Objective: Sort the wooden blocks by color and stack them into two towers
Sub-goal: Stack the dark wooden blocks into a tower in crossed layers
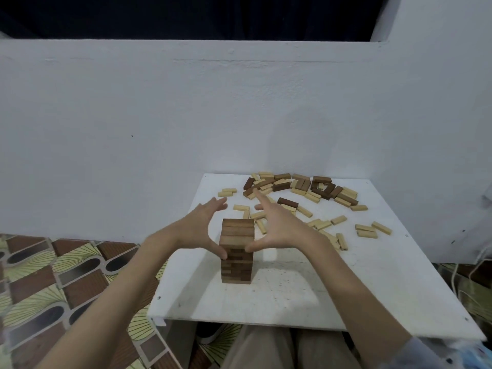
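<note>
A person's left hand [203,222] and right hand [277,225], fingers spread and straight, flank a dark block tower [236,251] standing between them on a white table [346,275]. Each thumb tip touches the tower's upper side. Uneven thumb pressure could skew or topple the upper layers. Both forearms reach forward, palms facing inward. Beyond the right hand, loose dark and light blocks [306,187] lie scattered; no light tower is started yet

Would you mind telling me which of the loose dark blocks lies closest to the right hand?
The lone dark block lying just beyond the right hand, apart from the mixed heap at the table's far edge; every other loose dark block sits in that heap.
</note>
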Demonstrator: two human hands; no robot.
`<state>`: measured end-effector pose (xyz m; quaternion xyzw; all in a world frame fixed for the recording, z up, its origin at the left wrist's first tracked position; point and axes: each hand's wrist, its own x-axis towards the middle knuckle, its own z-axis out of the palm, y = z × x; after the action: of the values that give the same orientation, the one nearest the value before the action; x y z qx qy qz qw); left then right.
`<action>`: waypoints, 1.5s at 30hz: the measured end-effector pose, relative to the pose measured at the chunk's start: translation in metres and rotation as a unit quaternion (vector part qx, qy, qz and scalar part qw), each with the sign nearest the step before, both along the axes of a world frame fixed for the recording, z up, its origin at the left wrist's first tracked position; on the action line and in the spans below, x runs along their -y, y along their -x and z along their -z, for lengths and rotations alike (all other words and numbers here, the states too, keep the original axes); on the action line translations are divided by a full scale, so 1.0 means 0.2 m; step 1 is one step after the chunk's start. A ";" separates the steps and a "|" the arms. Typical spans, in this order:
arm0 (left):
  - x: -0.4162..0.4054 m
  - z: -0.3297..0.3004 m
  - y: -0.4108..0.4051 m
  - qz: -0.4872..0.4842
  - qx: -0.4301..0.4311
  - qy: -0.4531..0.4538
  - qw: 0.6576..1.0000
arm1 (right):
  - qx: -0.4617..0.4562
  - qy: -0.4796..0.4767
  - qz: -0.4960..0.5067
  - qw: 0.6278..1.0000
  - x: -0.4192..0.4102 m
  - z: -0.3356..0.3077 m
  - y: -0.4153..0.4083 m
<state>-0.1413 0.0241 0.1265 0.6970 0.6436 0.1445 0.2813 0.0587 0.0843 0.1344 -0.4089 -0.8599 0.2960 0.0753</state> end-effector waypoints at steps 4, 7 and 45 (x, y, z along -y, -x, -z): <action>-0.05 0.00 -0.05 0.029 -0.105 0.001 0.994 | 0.085 -0.048 -0.032 0.995 -0.01 0.01 0.04; -0.07 0.01 -0.06 0.033 -0.116 -0.003 0.993 | 0.099 -0.049 -0.046 0.993 -0.01 0.01 0.06; -0.20 -0.17 -0.26 -0.029 0.001 -0.095 0.995 | 0.076 -0.034 0.019 0.996 -0.15 -0.12 -0.31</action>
<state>-0.0896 0.0637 0.1600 0.7012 0.6469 0.2139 0.2099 0.1202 0.1148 0.1576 -0.4440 -0.8645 0.2337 0.0296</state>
